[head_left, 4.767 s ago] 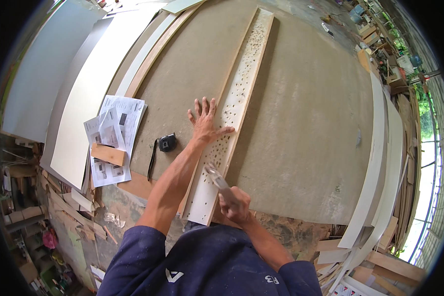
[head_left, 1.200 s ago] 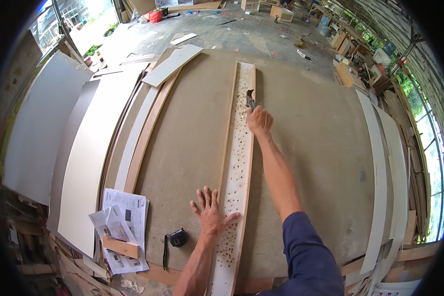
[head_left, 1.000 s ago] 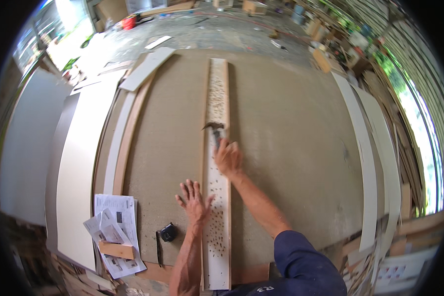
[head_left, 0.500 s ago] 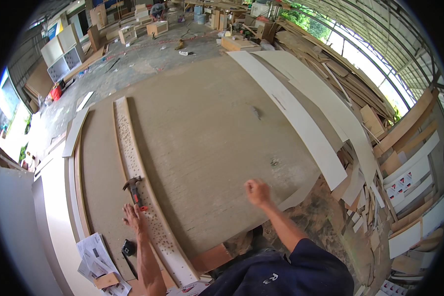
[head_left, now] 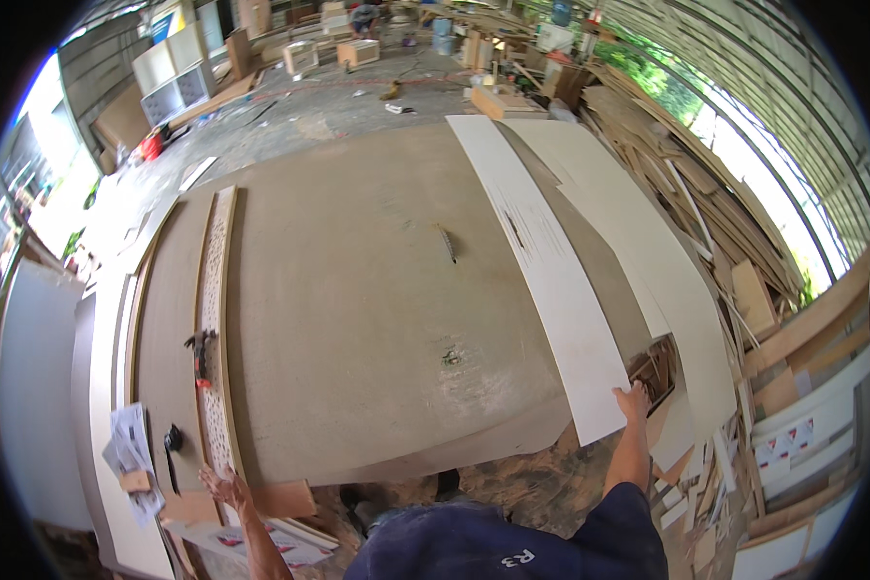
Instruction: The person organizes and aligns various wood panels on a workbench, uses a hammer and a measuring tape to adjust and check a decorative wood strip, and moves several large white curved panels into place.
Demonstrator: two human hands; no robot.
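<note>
Touching right hand [head_left: 634, 399]: long pale board [head_left: 551, 280]

light: bright daylight from open sides | glare: upper right, left edge | shadows: soft | distortion: strong fisheye, black corners

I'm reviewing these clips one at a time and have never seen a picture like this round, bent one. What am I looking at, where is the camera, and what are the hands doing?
There is no machine here: a person works with bare hands. The camera sits on the person's head and looks down; its wide lens bends straight edges near the rim. The big brown surface is a workbench in a wood workshop. The left hand rests at the near end of a long perforated strip, on which a small tool lies. The right hand touches the near end of a long white panel, its fingers open. Papers lie at the left. Neither hand is closed around anything.
</note>
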